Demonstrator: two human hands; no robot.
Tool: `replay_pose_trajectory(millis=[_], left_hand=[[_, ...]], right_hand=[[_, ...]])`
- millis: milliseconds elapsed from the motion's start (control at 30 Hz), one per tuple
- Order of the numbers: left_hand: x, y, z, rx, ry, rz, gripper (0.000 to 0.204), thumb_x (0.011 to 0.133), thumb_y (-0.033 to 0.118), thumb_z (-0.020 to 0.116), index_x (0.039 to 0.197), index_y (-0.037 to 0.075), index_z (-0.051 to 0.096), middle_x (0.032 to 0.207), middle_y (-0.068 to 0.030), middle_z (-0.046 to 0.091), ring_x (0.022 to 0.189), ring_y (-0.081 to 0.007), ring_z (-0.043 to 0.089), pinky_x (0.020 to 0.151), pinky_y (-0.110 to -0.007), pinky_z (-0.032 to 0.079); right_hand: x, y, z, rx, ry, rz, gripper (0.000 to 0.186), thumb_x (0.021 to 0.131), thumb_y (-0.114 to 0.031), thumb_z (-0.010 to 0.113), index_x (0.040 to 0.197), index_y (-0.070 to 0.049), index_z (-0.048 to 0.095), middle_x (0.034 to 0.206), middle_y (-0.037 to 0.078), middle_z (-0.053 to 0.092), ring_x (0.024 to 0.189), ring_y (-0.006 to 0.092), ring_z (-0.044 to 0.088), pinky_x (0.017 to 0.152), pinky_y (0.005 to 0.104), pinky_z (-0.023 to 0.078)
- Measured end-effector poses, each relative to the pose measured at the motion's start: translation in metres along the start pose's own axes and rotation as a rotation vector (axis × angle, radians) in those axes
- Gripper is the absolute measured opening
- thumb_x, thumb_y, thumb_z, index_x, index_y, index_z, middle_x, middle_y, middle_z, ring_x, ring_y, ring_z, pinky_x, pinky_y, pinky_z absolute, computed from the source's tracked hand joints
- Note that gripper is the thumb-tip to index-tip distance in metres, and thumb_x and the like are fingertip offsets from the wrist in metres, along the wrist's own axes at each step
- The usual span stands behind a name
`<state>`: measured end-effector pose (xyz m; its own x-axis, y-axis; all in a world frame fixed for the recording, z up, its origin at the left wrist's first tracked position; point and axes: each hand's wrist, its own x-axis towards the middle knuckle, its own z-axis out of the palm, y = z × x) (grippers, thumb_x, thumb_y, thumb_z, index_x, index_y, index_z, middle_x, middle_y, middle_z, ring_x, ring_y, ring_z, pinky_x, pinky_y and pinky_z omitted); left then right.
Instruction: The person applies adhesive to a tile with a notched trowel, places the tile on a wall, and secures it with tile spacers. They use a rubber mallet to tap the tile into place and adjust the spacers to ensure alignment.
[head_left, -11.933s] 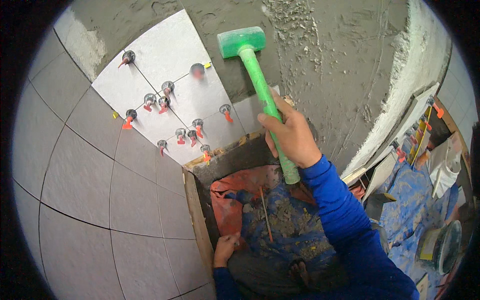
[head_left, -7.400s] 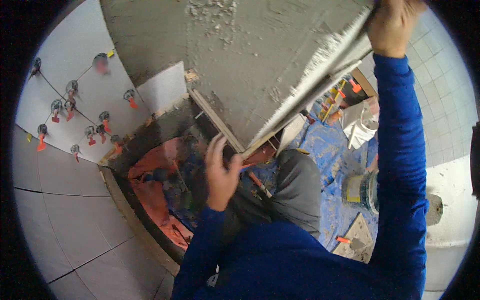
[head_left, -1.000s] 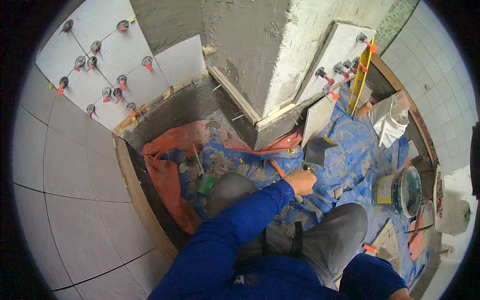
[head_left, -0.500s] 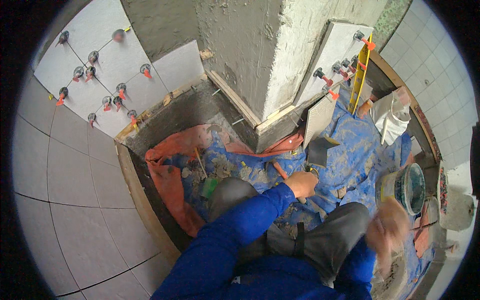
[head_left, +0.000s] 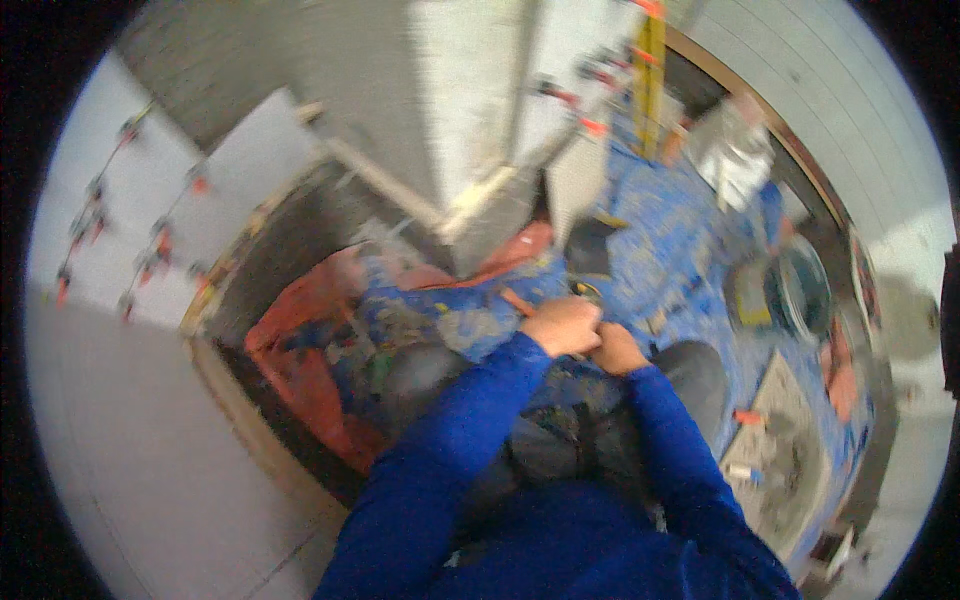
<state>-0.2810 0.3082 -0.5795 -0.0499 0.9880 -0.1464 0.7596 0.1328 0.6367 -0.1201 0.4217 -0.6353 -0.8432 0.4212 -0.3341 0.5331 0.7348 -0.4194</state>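
Note:
The picture is blurred. My left hand [head_left: 564, 325] is closed just above my knees, on something I cannot make out, beside a small yellow-and-dark item [head_left: 585, 293]. My right hand [head_left: 618, 350] meets it from the right, fingers closed; what they hold is hidden. An orange-handled tool [head_left: 515, 300] lies on the dirty blue sheet [head_left: 665, 250] just beyond them, near a dark angled piece [head_left: 590, 250]. Red sheeting [head_left: 280, 340] lies along the recess to the left.
White tiles [head_left: 250, 140] with levelling clips line the left wall; more stand right of the cement-coated corner [head_left: 380, 100], beside a yellow level [head_left: 650, 90]. A white bag [head_left: 735, 170], a bucket [head_left: 780, 290] and a board [head_left: 760, 440] with tools lie at the right.
My right hand has swung up from the lower right to join my left hand at the middle. The view has tilted and shifted. Earlier, a green mallet was in my right hand.

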Motion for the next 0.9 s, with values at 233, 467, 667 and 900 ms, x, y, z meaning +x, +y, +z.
replay_pose_trajectory(millis=[233,467,667,900], left_hand=[[-0.003,-0.007,-0.022,-0.001,0.08,-0.104,0.035,0.086,0.033,0.073,0.094,-0.001,0.074,0.102,-0.0242,0.073,0.101,-0.0427,0.069,0.088,-0.053,0.054],[-0.001,0.004,-0.002,0.104,-0.08,-0.105,0.04,0.09,0.043,0.068,0.104,0.006,0.074,0.109,-0.0219,0.073,0.116,-0.0426,0.065,0.103,-0.072,0.039],[-0.004,-0.014,-0.02,-0.382,-0.102,0.033,0.039,0.096,0.033,0.067,0.118,0.002,0.075,0.111,-0.0218,0.074,0.103,-0.0348,0.071,0.091,-0.043,0.053],[-0.008,-0.02,-0.034,-0.067,-0.229,-0.074,0.032,0.097,0.015,0.068,0.124,-0.002,0.068,0.107,-0.0159,0.073,0.094,-0.0241,0.067,0.088,-0.037,0.052]], right_hand=[[-0.004,-0.008,-0.001,0.047,-0.052,-0.029,0.043,0.087,-0.037,0.076,0.119,-0.009,0.07,0.106,0.024,0.074,0.101,0.0442,0.07,0.087,0.0542,0.055],[0.0,-0.023,-0.013,-0.024,-0.112,-0.022,0.034,0.089,-0.035,0.071,0.11,-0.008,0.075,0.105,0.023,0.074,0.099,0.0438,0.07,0.086,0.0547,0.055],[-0.068,-0.024,-0.055,0.095,0.674,-0.171,0.035,0.093,-0.032,0.072,0.119,-0.009,0.069,0.111,0.019,0.071,0.104,0.0392,0.069,0.088,0.0483,0.057],[-0.368,0.145,-0.072,-0.115,1.069,0.881,0.032,0.085,-0.016,0.076,0.115,-0.005,0.071,0.1,0.02,0.076,0.091,0.0335,0.075,0.078,0.042,0.059]])
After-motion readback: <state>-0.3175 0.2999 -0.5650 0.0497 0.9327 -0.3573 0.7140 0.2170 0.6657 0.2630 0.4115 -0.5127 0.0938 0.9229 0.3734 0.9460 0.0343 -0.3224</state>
